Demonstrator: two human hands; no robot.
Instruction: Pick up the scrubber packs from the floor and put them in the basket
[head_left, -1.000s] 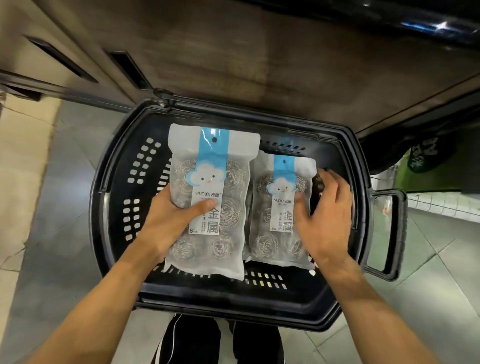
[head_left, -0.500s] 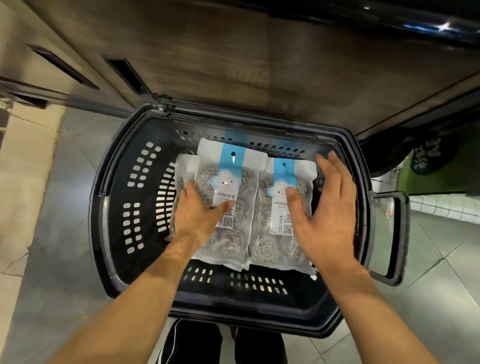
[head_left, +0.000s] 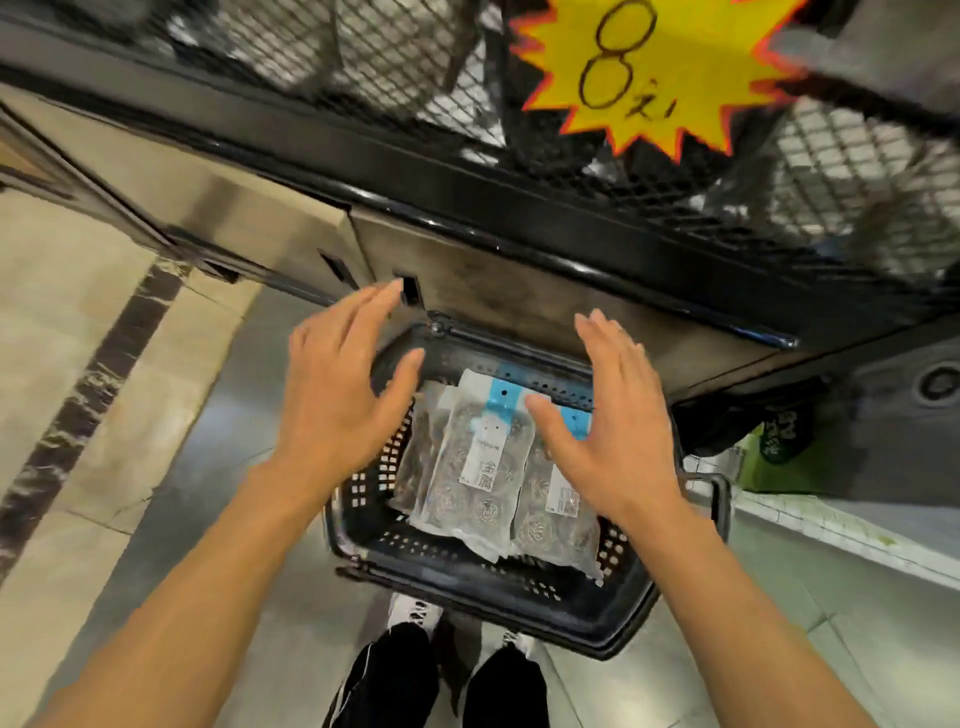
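Now, the scene by parts:

Left hand (head_left: 337, 395): fingers spread and straight, holding nothing, raised over the left rim of the basket (head_left: 467, 587).

Right hand (head_left: 608, 421): likewise wide and flat, holding nothing, above the right-hand pack; whether it touches the pack I cannot tell.

Packs (head_left: 467, 467): three show, all lying flat inside the basket and overlapping one another; the middle one sits on top, with one partly under it on the left and one beside it on the right, mostly behind the right hand.

Basket: black, perforated, standing on the floor (head_left: 249, 467) just before a dark cabinet (head_left: 519, 291).

Floor: no pack shows on the visible tiles, so the task looks finished or close to it.

Handling: judged light and soft, clear film bags over springy metal coils; the film is likely slippery and crinkly, not fragile.

Grip point: best pinched across the middle, thumb on the label and fingers beneath, or by the flat blue header at the top.

Risk: a loose hold on the film could let a pack slide out.

Elsewhere: a mesh rack (head_left: 675, 171) with a yellow price star (head_left: 644, 67) above; shoes (head_left: 415, 613) below.
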